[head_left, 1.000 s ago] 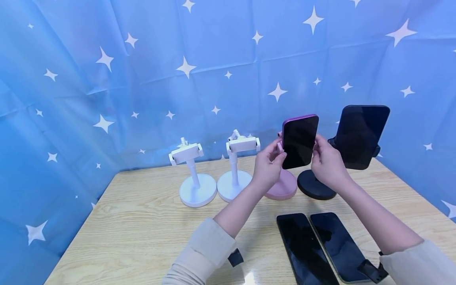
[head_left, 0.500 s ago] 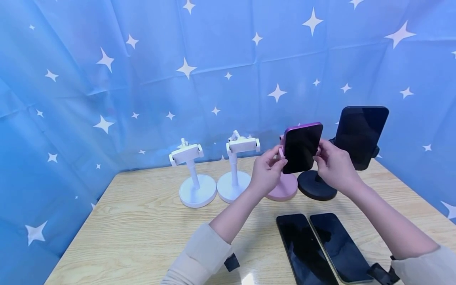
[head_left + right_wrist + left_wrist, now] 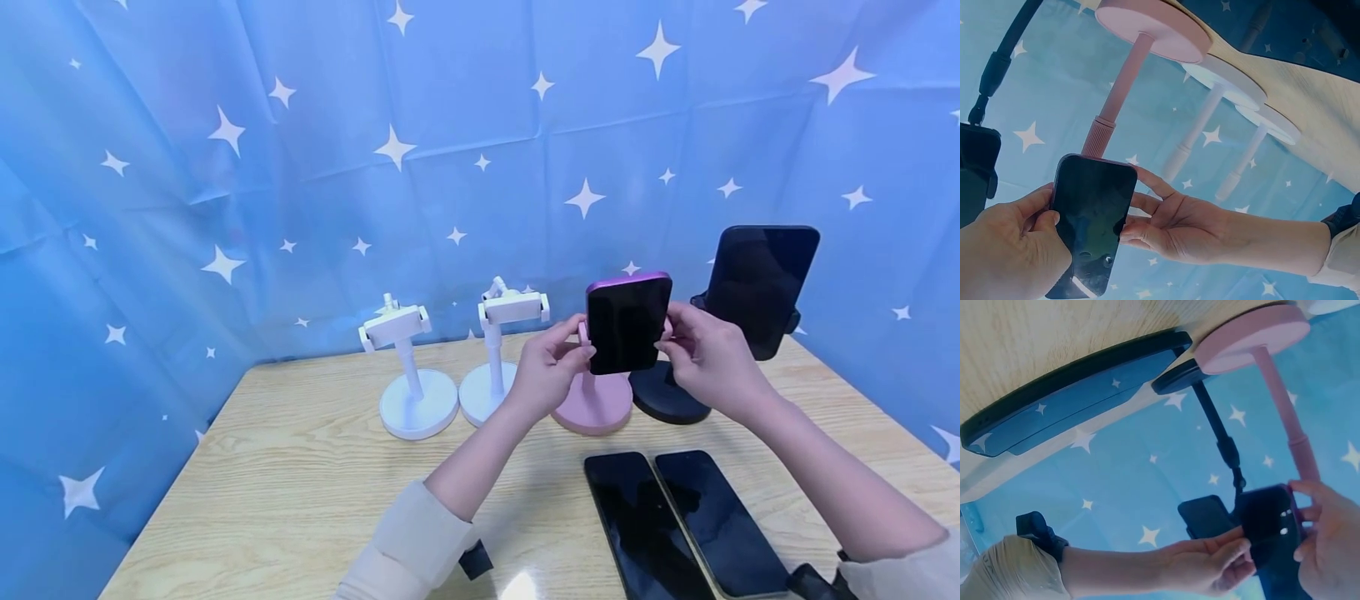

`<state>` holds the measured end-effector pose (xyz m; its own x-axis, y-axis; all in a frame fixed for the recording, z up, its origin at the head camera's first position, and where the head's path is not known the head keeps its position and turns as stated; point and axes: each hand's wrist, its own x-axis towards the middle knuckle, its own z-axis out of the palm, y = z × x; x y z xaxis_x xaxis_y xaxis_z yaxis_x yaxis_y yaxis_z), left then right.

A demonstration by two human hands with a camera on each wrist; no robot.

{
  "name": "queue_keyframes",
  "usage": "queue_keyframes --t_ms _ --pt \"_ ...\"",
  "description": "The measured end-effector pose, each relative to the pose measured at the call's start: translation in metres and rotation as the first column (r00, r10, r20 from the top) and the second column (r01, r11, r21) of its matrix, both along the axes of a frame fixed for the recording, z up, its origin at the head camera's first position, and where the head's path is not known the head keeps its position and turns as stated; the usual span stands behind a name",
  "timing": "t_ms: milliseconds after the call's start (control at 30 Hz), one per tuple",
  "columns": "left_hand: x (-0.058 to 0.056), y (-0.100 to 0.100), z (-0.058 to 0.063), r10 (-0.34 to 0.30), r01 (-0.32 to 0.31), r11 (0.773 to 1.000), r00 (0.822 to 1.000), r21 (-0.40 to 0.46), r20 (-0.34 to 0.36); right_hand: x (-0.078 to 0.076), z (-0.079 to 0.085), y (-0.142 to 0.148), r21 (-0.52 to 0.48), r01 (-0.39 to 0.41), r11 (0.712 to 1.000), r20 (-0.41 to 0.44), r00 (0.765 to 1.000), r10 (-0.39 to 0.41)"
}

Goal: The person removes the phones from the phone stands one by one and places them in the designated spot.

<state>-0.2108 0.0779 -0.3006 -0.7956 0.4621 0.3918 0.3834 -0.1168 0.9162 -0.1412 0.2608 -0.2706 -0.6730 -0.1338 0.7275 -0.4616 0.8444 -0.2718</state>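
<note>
A smartphone (image 3: pixel 628 325) with a pink-purple edge stands nearly upright, screen towards me, at the head of the pink phone stand (image 3: pixel 592 408). My left hand (image 3: pixel 551 367) pinches its left edge where the pink clamp arm (image 3: pixel 583 333) shows. On the opposite edge my right hand (image 3: pixel 708 354) pinches the phone beside the other clamp arm, thumb in front and fingers behind. The right wrist view shows the phone's dark screen (image 3: pixel 1092 212) between both hands, with the stand's pink pole (image 3: pixel 1125 81) running to its end. The rest of the clamp is hidden behind the phone.
Right of it, a black stand (image 3: pixel 667 396) holds a dark phone (image 3: pixel 761 287). Two white stands (image 3: pixel 417 404) (image 3: pixel 487 387) have bare clamps, on the left. Two phones (image 3: pixel 645 525) (image 3: pixel 720 521) lie side by side on the wooden table (image 3: pixel 300 483). A blue starry curtain (image 3: pixel 337 192) hangs behind.
Both hands have lowered the phone and tilted its top back; it first shifted right, then back left. The pink clamp arms now show at both its sides. The other stands stay put.
</note>
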Motion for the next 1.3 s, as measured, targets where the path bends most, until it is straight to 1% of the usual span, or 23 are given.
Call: queue_keyframes --t_ms 100,233,300,433,533,600,733,867,967,1100,1200,1300 --pt "0.004 -0.006 0.004 -0.01 0.01 1.0 1.0 0.003 0.012 0.003 0.003 -0.003 0.006 0.0 1.0 0.001 1.0 0.0" --pt "0.009 -0.013 0.009 -0.021 0.021 1.0 1.0 0.014 -0.015 0.008 0.008 -0.008 -0.002 -0.012 1.0 0.005 1.0 0.012" --pt "0.01 -0.017 0.011 -0.032 0.032 0.999 0.999 0.036 -0.022 0.012 0.01 -0.012 -0.011 -0.02 1.0 0.009 1.0 0.02" --pt "0.015 -0.028 0.017 -0.055 0.055 0.998 0.998 0.042 0.019 0.021 0.015 -0.02 -0.034 -0.052 0.998 0.0 0.999 0.052" --pt "0.022 -0.038 0.023 -0.065 0.063 0.998 0.996 0.023 0.055 0.027 0.018 -0.027 -0.046 -0.093 0.995 -0.011 0.996 0.092" --pt "0.026 -0.046 0.025 -0.07 0.069 0.997 0.995 0.022 0.068 0.031 0.02 -0.032 -0.055 -0.125 0.991 -0.015 0.992 0.124" --pt "0.037 -0.061 0.029 -0.088 0.087 0.996 0.993 0.022 0.077 0.038 0.021 -0.042 -0.092 -0.201 0.975 -0.007 0.98 0.201" --pt "0.047 -0.076 0.033 -0.102 0.1 0.995 0.991 0.022 0.088 0.044 0.019 -0.051 -0.136 -0.279 0.951 0.003 0.96 0.282" --pt "0.053 -0.085 0.035 -0.097 0.096 0.995 0.988 0.016 0.118 0.047 0.018 -0.057 -0.16 -0.326 0.932 0.007 0.944 0.331" --pt "0.059 -0.095 0.034 -0.094 0.094 0.996 0.987 0.004 0.132 0.05 0.015 -0.063 -0.179 -0.36 0.916 0.003 0.931 0.366" --pt "0.063 -0.101 0.031 -0.094 0.094 0.996 0.988 -0.001 0.125 0.051 0.012 -0.067 -0.191 -0.376 0.907 0.006 0.923 0.385" --pt "0.065 -0.105 0.027 -0.087 0.089 0.996 0.987 -0.009 0.132 0.052 0.009 -0.069 -0.194 -0.381 0.904 0.025 0.919 0.393"
